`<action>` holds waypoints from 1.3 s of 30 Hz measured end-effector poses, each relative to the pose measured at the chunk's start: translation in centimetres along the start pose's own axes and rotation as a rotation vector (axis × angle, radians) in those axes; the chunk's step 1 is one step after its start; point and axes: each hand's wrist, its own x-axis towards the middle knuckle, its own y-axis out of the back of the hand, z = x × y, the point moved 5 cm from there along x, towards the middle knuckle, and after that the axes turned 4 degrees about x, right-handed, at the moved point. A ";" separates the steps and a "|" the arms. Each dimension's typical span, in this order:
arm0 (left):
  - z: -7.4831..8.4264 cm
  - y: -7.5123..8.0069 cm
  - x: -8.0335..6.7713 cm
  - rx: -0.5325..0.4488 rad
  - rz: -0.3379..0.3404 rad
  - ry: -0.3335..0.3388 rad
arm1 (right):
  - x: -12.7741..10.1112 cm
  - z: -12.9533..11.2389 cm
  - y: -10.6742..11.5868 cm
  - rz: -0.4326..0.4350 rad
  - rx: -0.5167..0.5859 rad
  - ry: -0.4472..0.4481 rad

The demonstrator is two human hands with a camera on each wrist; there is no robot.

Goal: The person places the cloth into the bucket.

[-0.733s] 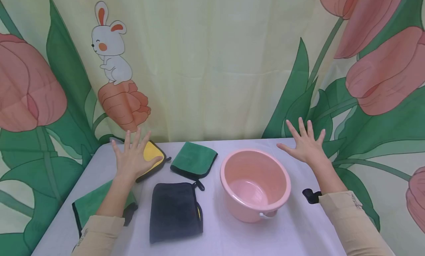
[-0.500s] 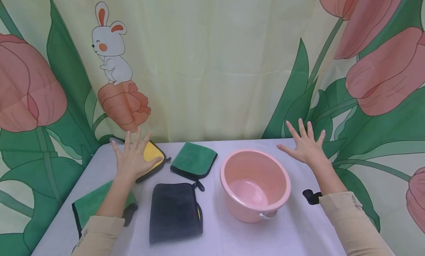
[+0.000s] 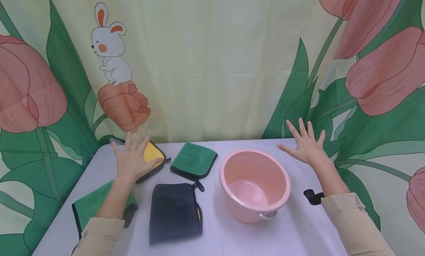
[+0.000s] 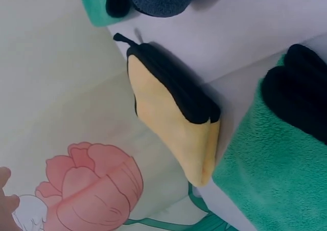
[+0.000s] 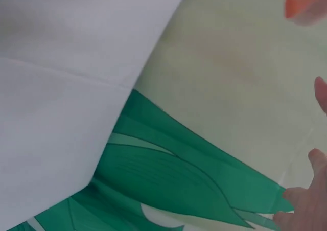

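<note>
My left hand (image 3: 131,160), fingers spread, is held above the left of the table and grips nothing. In the head view it partly hides a folded yellow cloth (image 3: 154,156) with dark edging, and my forearm crosses a green cloth (image 3: 93,201). My right hand (image 3: 308,147) is spread too, holding nothing, to the right of a pink bucket (image 3: 254,191). Between the hands lie a small green folded cloth (image 3: 194,159) and a dark grey folded cloth (image 3: 175,213). The left wrist view shows the yellow cloth (image 4: 163,108) beside a green one (image 4: 278,162).
A white-covered table (image 3: 212,245) bears everything. Behind it hangs a curtain (image 3: 212,64) printed with tulips and a rabbit. The bucket has a white handle (image 3: 266,216) at its front. A black strap-like piece (image 3: 313,197) shows by my right wrist.
</note>
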 end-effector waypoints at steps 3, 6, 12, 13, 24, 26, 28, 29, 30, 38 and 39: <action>0.0 0.0 -0.2 -0.005 0.018 -0.008 | -0.4 -0.2 0.8 0.006 0.053 0.003; 0.1 0.1 -0.5 -0.013 0.056 -0.024 | -1.0 -0.2 1.5 0.007 0.167 0.008; 0.5 0.8 -1.8 -0.055 0.270 -0.117 | -3.3 0.0 1.9 -0.098 0.568 -0.005; 0.7 0.9 -2.2 -0.066 0.328 -0.148 | -3.7 0.0 1.7 -0.117 0.611 -0.009; 2.1 0.0 -6.5 -0.065 0.494 -0.380 | -6.6 0.5 -1.7 -0.221 0.965 -0.047; 2.4 -0.2 -7.3 -0.063 0.502 -0.417 | -6.8 0.6 -2.4 -0.236 0.988 -0.065; 2.8 -0.4 -8.0 -0.075 0.521 -0.461 | -6.9 0.6 -3.0 -0.254 1.008 -0.086; 2.9 -0.6 -8.3 -0.084 0.522 -0.483 | -7.0 0.5 -3.3 -0.261 1.010 -0.098; 3.1 -0.8 -8.7 -0.087 0.517 -0.503 | -7.0 0.5 -3.5 -0.266 1.009 -0.112; 4.0 -2.9 -11.0 -0.116 0.382 -0.649 | -7.4 0.2 -4.5 -0.325 1.041 -0.156; 4.1 -3.1 -11.2 -0.119 0.368 -0.665 | -7.4 0.2 -4.6 -0.337 1.045 -0.158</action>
